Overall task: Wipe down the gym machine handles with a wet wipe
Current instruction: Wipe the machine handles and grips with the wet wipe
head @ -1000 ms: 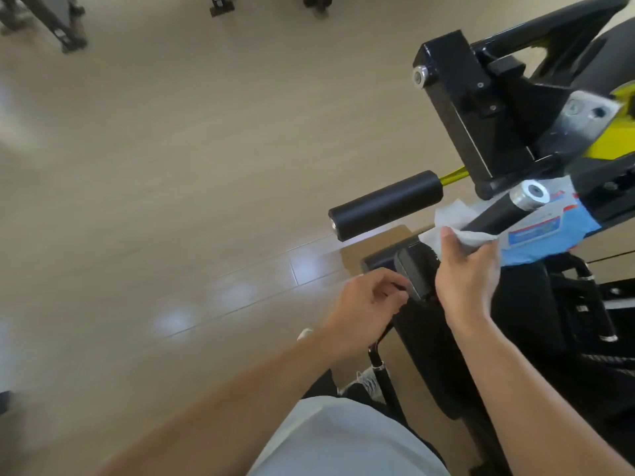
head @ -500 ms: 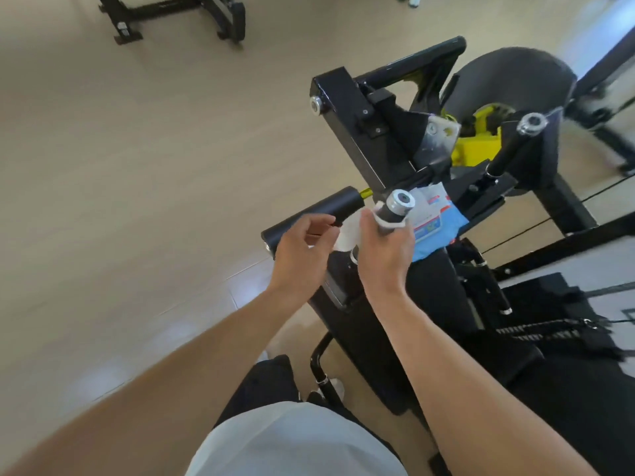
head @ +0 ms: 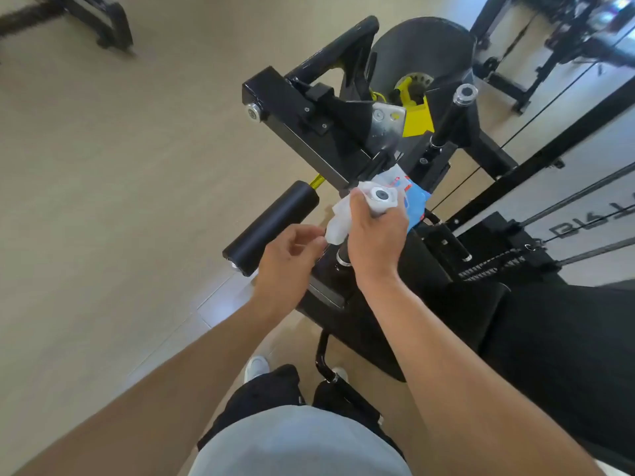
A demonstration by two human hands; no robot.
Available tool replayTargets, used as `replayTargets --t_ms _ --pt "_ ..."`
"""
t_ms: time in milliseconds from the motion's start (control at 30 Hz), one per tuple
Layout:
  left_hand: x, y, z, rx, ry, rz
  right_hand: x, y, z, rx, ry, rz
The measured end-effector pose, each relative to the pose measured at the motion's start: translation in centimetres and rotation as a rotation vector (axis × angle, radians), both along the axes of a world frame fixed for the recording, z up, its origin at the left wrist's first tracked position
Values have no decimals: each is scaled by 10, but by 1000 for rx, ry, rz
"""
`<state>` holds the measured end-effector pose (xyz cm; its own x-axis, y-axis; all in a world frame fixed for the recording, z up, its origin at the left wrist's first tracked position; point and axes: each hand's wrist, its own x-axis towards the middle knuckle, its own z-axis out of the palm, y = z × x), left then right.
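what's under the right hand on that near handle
The right hand is closed around the near handle with a white wet wipe wrapped between them. Only the handle's metal end cap and a loose wipe flap show; the grip surface itself is covered.

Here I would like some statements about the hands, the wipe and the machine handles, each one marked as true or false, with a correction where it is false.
1. The right hand is wrapped around the near handle with the wet wipe under it. True.
2. The left hand grips the foam roller. False: it is loosely curled beside the hanging end of the wipe, apart from the roller.
3. The blue wipe packet lies on the floor. False: it sits on the machine just behind the near handle.
4. The far handle has no hand on it. True.
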<state>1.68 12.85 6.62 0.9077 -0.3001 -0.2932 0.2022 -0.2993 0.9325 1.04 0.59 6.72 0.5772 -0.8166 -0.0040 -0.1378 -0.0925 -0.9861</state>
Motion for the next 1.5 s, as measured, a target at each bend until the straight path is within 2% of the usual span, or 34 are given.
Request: replayTargets --t_ms 167,267,367,533,600,733,800,900,967,1067,1133,1267,1333,1500 --pt "7 2 -10 30 -5 -133 -18 32 -27 176 133 -57" --pt "16 7 -19 13 52 -151 0 8 7 21 79 -96" --pt "24 8 -24 -11 97 -158 14 -5 25 -37 -6 -134" --pt "24 10 -31 -40 108 -192 -9 36 -28 88 127 -160" --pt "26 14 -35 -36 130 -204 -3 26 -20 85 104 -182" --pt "34 21 -41 -44 151 -214 17 2 14 -54 -29 -226" --pt "36 22 -42 -48 147 -226 11 17 -6 -69 38 -262" --pt "36 21 -40 -50 138 -255 -4 42 -35 84 121 -246" --pt "38 21 -39 -56 125 -283 2 30 -26 56 116 -258" --pt "44 19 -37 -75 101 -322 18 6 8 -54 10 -281" --pt "46 19 -38 -77 87 -331 18 8 3 -87 11 -290" --pt "41 24 -39 -68 80 -323 -3 39 -38 91 137 -257" --pt "39 27 -40 -64 92 -345 0 32 -31 93 119 -262" --pt "39 33 -38 -101 74 -454 22 4 17 -89 -13 -287"
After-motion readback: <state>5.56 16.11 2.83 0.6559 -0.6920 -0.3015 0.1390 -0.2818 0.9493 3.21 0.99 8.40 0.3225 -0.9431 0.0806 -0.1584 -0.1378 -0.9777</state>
